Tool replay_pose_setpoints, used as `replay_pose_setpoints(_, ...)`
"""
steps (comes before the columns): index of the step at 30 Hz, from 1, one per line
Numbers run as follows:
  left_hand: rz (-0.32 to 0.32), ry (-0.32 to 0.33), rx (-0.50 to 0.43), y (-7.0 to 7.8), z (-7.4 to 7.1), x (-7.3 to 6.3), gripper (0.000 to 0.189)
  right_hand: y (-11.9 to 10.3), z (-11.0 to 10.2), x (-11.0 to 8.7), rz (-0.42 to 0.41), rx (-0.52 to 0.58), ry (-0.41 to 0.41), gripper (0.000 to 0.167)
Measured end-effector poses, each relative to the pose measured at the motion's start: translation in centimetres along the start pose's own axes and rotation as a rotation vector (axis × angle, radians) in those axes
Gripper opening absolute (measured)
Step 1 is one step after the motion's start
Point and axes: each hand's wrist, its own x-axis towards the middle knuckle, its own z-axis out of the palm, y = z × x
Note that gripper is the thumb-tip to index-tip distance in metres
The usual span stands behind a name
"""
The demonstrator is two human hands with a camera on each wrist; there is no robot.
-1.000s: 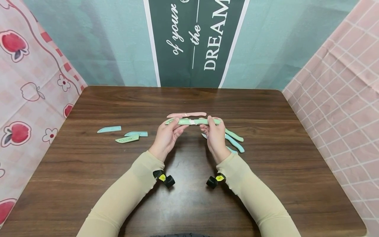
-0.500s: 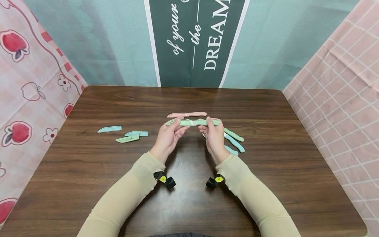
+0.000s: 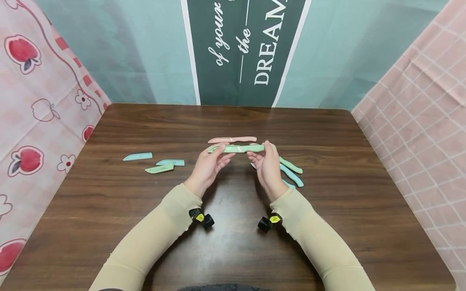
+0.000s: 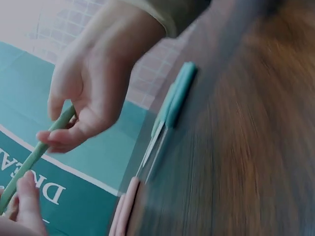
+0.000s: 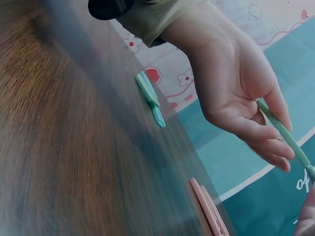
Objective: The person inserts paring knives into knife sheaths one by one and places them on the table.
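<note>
In the head view my left hand (image 3: 206, 169) pinches a green sheath (image 3: 230, 149) between thumb and fingers. Its mouth meets the green knife (image 3: 253, 148), whose blade is inside apart from a thin pale strip. My right hand (image 3: 268, 169) grips the handle near its butt end, partly covering it. Both pieces are level above the table, in one line. The right wrist view shows the sheath (image 5: 285, 133) in my left hand; the handle (image 4: 35, 156) in my right hand appears in the left wrist view.
Pink sheathed knives (image 3: 244, 139) lie behind my hands. Blue sheaths (image 3: 137, 156) and a green sheath (image 3: 159, 168) lie on the left of the wooden table (image 3: 233, 250). A green-handled knife (image 3: 291, 165) and blue-handled knives (image 3: 292, 175) lie at right, partly hidden by my right hand.
The strip of bare blade between handle and sheath has narrowed as the two came together. My right hand has slid rightward along the handle toward its end. The head view has shifted slightly.
</note>
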Motion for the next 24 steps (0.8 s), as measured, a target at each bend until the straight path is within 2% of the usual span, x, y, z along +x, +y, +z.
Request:
replay_pose_setpoints(4,-0.024,-0.017,0.117,0.4,-0.9,0.1,0.016,-0.6,-0.6,0.4,0.053,0.009,0.046,0.011)
replay_pose_setpoints(8,-0.035,-0.004,0.161,1.1,-2.0,0.3,0.011,-1.1,-1.4,0.9,0.067,-0.050,0.072,0.006)
replay_pose_setpoints(10,-0.049,-0.005,0.174,1.4,-2.5,0.5,0.013,-1.3,-1.9,1.1,0.073,-0.079,0.086,0.008)
replay_pose_setpoints(13,-0.085,-0.006,0.189,1.7,-3.2,0.8,0.017,-1.4,-2.6,1.2,0.102,-0.120,0.103,0.023)
replay_pose_setpoints(16,-0.102,-0.014,0.246,1.8,-3.7,1.1,0.025,-1.4,-3.1,1.2,0.176,-0.179,0.056,0.038)
replay_pose_setpoints(19,-0.117,-0.031,0.321,2.0,-4.0,1.5,0.026,-1.4,-3.4,1.2,0.244,-0.241,-0.005,0.046)
replay_pose_setpoints(24,-0.198,-0.106,0.424,2.3,-4.4,2.1,0.012,-1.5,-3.8,1.1,0.300,-0.315,-0.040,0.050)
